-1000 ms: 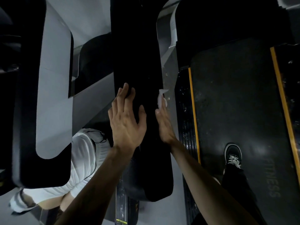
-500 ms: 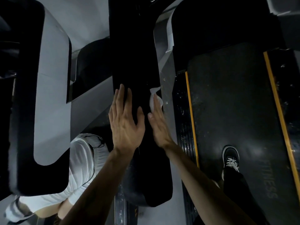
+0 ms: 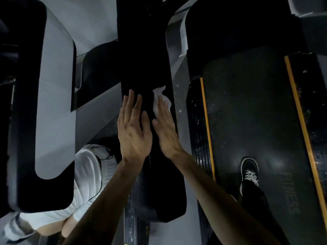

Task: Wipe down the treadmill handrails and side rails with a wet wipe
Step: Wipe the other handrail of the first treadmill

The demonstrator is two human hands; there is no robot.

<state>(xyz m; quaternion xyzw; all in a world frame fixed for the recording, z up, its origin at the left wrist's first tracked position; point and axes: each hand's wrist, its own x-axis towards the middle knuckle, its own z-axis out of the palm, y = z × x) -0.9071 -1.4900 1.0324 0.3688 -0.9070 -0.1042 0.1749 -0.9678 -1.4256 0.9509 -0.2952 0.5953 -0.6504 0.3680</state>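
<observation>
The fingers (image 3: 160,105) of the right hand (image 3: 166,129) lie straight and close together, pressed flat onto a crumpled white wet wipe (image 3: 161,99) near the middle of the frame. The wipe sticks out past the fingertips toward the top of the picture and sits on the right half of a broad black handrail (image 3: 141,50). The thumb lies alongside the palm, pointing up the rail.

Just left of it, the left hand (image 3: 133,131) rests palm down on the same rail, its fingers straight and only slightly spread, holding nothing. The thumb of this hand nearly meets the thumb of the right hand; whether they touch cannot be told. Both bare forearms run down to the bottom edge of the frame.

The handrail runs from the top centre down to a rounded end in the lower middle. To its right lies the dark treadmill belt (image 3: 247,121), bordered by two yellow stripes, with faint lettering in the lower right. A black shoe with white laces (image 3: 249,172) stands on the belt at lower right, under a dark trouser leg.

At the left of the frame a second grey and black rail (image 3: 53,103) curves in a U shape. Below it, at lower left, another person's white garment (image 3: 86,177) shows.
</observation>
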